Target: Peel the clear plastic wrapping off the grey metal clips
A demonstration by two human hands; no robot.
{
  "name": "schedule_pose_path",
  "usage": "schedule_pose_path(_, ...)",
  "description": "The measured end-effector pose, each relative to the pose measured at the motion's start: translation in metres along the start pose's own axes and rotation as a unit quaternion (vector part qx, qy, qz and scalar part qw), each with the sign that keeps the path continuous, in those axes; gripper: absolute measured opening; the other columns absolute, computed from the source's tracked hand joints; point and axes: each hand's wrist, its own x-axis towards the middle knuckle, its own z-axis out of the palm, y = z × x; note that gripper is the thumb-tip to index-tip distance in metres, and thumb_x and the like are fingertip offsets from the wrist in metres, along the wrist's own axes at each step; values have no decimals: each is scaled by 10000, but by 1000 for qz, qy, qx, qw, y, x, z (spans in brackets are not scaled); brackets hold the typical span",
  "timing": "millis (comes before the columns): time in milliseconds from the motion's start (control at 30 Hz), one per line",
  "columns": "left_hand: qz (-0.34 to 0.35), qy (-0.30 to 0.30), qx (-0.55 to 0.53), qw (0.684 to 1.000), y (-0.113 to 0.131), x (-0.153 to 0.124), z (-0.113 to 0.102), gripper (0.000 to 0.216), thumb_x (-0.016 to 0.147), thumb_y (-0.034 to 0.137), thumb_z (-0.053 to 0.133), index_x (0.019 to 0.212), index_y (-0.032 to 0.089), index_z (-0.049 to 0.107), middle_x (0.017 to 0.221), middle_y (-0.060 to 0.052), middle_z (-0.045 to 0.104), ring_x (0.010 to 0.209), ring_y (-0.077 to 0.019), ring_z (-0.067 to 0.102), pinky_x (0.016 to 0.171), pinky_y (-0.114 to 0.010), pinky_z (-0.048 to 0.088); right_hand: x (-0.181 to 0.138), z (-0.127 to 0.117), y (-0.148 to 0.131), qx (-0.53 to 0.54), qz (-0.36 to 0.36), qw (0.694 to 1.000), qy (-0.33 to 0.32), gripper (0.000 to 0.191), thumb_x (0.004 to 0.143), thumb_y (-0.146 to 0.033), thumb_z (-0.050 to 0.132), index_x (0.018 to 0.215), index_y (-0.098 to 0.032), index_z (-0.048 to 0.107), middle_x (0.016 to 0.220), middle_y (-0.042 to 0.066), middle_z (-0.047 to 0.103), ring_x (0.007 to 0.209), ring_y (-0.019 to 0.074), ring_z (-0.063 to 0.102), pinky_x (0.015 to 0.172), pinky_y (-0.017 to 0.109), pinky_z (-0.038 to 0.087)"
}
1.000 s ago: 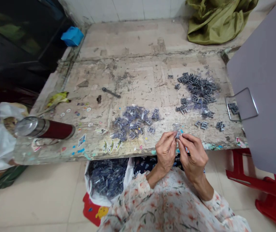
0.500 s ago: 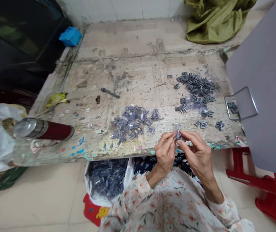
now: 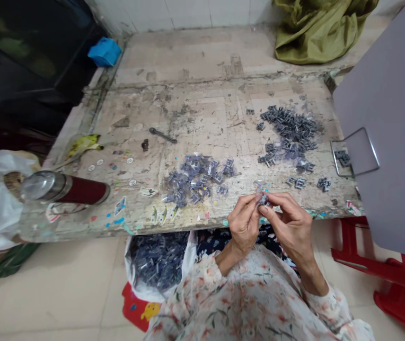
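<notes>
Close to the table's front edge, both hands meet around one small grey plastic part (image 3: 264, 199). My right hand (image 3: 290, 219) pinches this part between thumb and fingertips. My left hand (image 3: 243, 223) is closed at the tips on a small clear plastic piece (image 3: 259, 190), which touches or lies right beside the grey part. Fingers hide much of both pieces. To the left lies a heap of grey parts joined with clear plastic (image 3: 195, 177). Farther back on the right is a pile of bare grey parts (image 3: 289, 123), with several loose ones in front of it.
A white sack (image 3: 127, 267) full of similar pieces stands under the table edge. On the worn wooden table (image 3: 202, 109) lie a red flask (image 3: 82, 189), a dark rod (image 3: 162, 135) and stickers. A grey panel (image 3: 387, 109) borders the right, above a red stool (image 3: 383, 265).
Between my fingertips the grey part has turned to a more slanted angle. My hands stay in nearly the same place, and the whole view has shifted slightly.
</notes>
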Motion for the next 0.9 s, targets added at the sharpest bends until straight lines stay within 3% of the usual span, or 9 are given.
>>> schedule_pose_path(200,-15,2,-2,1000,3,1,0,252,923,119,531,1104,168,699,968,-87,698,890,-157,674,764,-256,556,3,-5,-4,-22,-38,999,-11,213,846,-156,667,1044,-216,716,933,51,662,782,125,637,564,198,559)
schedule_pose_path(533,-18,-2,13,1000,7,3,-1,223,914,118,536,1055,160,702,964,-84,702,883,-159,672,776,-258,547,4,-4,-2,-75,-107,991,1,237,845,-141,668,1064,-220,713,950,72,681,849,156,657,635,251,593)
schedule_pose_path(900,-27,5,22,999,2,-4,2,224,916,120,528,1048,158,705,941,-84,700,865,-160,673,760,-268,551,7,-1,8,-99,-100,990,4,152,872,-211,642,1003,-235,715,912,63,692,830,171,658,626,280,592)
